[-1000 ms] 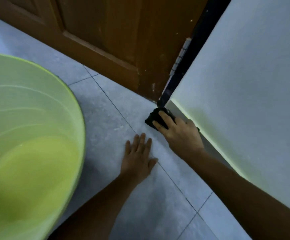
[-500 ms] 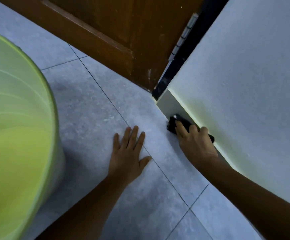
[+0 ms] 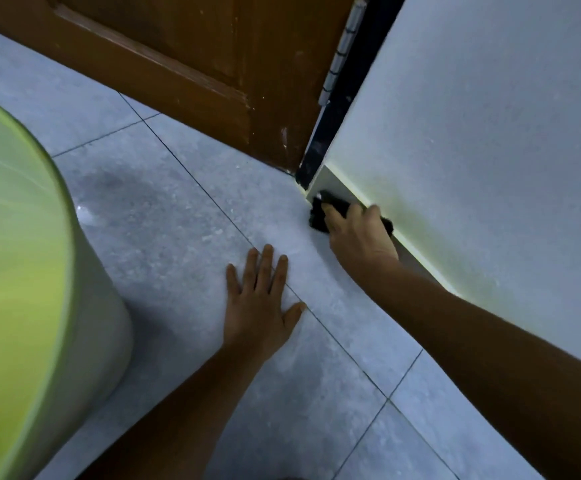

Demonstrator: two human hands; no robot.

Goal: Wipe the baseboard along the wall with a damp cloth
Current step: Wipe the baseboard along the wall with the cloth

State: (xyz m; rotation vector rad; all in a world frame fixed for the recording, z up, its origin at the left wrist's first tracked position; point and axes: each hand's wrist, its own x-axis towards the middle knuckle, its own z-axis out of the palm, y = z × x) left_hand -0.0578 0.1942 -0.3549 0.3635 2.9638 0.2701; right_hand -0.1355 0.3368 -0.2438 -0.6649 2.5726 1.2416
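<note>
Your right hand [image 3: 358, 233] presses the dark cloth [image 3: 320, 216] on the baseboard [image 3: 330, 183] at its door-side end; the board runs back toward you. Left hand [image 3: 258, 303] lies flat, empty.

No writing, label, brand, number or sign can be read anywhere here (the wooden door [image 3: 192, 60], the pale wall [image 3: 490, 133], the floor tiles [image 3: 164, 216] and the green bucket [image 3: 15, 271] all show plain, unmarked surfaces).
</note>
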